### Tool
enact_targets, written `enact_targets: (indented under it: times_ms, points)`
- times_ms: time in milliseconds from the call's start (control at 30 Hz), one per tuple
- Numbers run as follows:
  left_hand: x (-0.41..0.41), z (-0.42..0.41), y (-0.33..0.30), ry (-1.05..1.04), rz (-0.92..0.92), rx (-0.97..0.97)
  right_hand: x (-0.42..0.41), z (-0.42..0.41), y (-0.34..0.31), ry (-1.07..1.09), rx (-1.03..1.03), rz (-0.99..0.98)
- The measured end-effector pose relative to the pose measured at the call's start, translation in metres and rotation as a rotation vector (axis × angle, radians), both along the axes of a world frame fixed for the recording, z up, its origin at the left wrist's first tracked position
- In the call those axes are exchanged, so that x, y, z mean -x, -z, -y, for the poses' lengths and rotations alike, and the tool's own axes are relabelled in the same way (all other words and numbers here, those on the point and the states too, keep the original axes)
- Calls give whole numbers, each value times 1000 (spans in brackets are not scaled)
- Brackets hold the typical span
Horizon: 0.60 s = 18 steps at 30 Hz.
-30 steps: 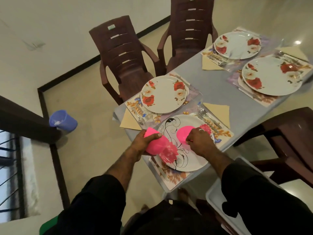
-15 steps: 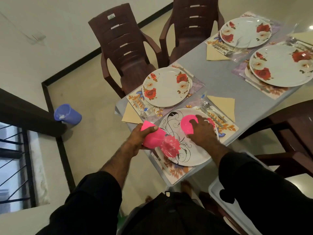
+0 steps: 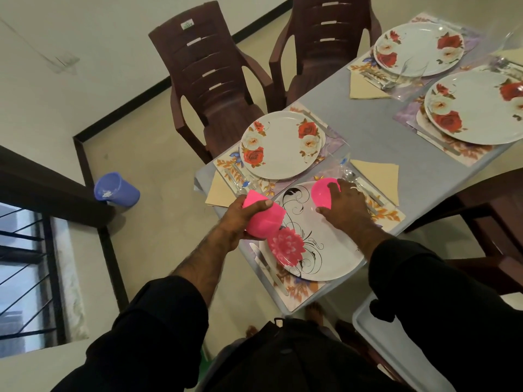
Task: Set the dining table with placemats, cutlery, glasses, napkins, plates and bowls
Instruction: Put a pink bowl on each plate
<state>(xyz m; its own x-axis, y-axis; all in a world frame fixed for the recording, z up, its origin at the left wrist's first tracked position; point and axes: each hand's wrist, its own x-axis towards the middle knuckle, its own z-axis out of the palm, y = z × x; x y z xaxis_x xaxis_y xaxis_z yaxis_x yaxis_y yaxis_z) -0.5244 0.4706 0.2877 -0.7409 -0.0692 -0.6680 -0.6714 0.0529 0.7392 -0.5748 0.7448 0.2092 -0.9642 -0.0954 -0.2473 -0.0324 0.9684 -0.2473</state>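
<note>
Bowls going out now! Right hand (image 3: pixel 343 203) cups a pink bowl (image 3: pixel 322 192) from above, fingers curled over it, at the far edge of the swirl-patterned plate (image 3: pixel 325 250), presumably seating it there. Left hand (image 3: pixel 240 219) grips a stack of pink bowls (image 3: pixel 264 219) on its side over the plate's left rim, wrist turned in, likely kept ready for other settings.

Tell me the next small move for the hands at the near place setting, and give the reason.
Probably let the right hand release the pink bowl, since it already sits upside down on the near plate. The left hand holds a stack of pink bowls at the plate's left edge, and the three flowered plates have no bowls yet.
</note>
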Motion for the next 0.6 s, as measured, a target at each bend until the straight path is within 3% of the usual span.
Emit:
enact_targets:
  times_ms: [133, 367, 600]
  points:
    - [4, 3, 1, 10, -4, 4, 7, -2, -6, 26, 39, 34]
    - [6, 8, -5, 17, -8, 8, 24, -14, -15, -136, 5, 76]
    - [-4, 17, -6, 5, -15, -18, 25, -5, -8, -62, -53, 79]
